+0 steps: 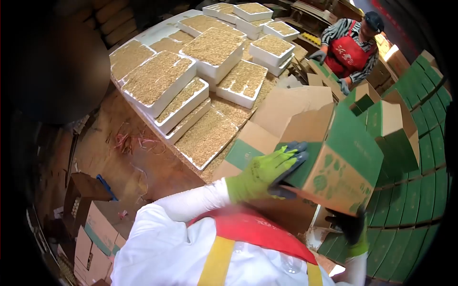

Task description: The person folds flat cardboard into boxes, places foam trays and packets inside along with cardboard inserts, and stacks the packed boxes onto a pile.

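A green and brown cardboard box (341,164) with raised flaps is tilted between my hands. My left hand (267,174), in a lime glove with dark fingertips, presses against the box's left side, fingers stretched out. My right hand (350,226), in a similar glove, supports the box's lower right corner; its dark fingers are partly hidden and shadowed. Behind my left hand lie open cardboard flaps with a green band (243,153). The inside of the box cannot be seen.
White trays of tan granular material (157,78) are stacked on the table (143,119). Across it stands a co-worker in a red apron (350,55). Rows of green boxes (405,205) rise at the right. Opened cartons (102,224) and a blue object (106,187) lie lower left.
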`<state>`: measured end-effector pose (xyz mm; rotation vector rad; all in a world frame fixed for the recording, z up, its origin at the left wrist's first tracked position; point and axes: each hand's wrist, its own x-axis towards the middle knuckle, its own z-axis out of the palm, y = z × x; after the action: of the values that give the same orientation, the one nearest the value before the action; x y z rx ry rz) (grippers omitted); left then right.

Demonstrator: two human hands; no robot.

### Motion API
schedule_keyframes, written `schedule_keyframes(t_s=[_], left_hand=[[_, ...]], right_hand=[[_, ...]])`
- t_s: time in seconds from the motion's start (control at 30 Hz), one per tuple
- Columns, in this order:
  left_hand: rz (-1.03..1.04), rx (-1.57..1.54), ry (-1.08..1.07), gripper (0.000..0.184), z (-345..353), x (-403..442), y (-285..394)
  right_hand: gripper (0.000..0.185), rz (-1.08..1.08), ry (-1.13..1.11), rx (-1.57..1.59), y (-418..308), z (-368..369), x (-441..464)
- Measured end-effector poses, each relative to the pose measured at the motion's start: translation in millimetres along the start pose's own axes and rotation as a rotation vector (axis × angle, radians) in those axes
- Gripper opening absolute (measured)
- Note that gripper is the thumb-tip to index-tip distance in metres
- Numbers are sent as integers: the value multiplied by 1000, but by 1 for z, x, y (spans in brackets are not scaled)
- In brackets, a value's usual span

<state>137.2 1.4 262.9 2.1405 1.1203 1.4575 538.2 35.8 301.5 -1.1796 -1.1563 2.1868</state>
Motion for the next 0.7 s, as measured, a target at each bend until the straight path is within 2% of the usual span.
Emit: schedule_keyframes(t_s=[0.07,0.17,0.23,0.27,0.3,0.33,0.37,0.4,0.43,0.47,0.53,0.57,0.6,0.67,0.7], left_hand=[[-243,-453,5,96,-6,-17,-6],[-1020,-880,-232,76,-32,-2,-49],[-1039,102,-443,60,-41,13,-8],[-902,182,-559,49,-34,17,-6],[-519,426,-525,48,-16,-7,-13],[-114,684,-461,48,1,-28,-20],[-240,585,-330,48,8,-27,-13],[-364,469,-206,48,18,-27,-5],[-372,446,-165,48,27,-31,-4],[-374,423,-128,49,32,-33,-7],[-313,521,-220,50,32,-26,-2],[-287,575,-255,51,33,-23,-2],[-301,515,-186,52,39,-25,-9],[-317,395,-53,55,54,-31,-30],[-343,326,1,58,54,-30,-32]], right_hand=[[78,26,53,3,53,-21,16],[69,31,178,-116,142,-33,51],[63,3,231,-390,179,-40,64],[61,-14,233,-620,188,-51,61],[59,-65,218,-908,188,-63,54],[58,-203,212,-1111,171,-75,48],[57,-400,239,-1197,134,-82,42],[56,-655,321,-1123,89,-83,41],[49,-591,344,-935,21,-53,46],[44,-768,521,-737,-20,-23,62],[45,-1031,582,-1208,-88,7,100],[44,-968,341,-1089,-110,54,126],[44,-897,102,-964,-122,112,152],[49,-502,-271,-613,-121,189,219],[56,-343,-395,-572,-116,217,261]])
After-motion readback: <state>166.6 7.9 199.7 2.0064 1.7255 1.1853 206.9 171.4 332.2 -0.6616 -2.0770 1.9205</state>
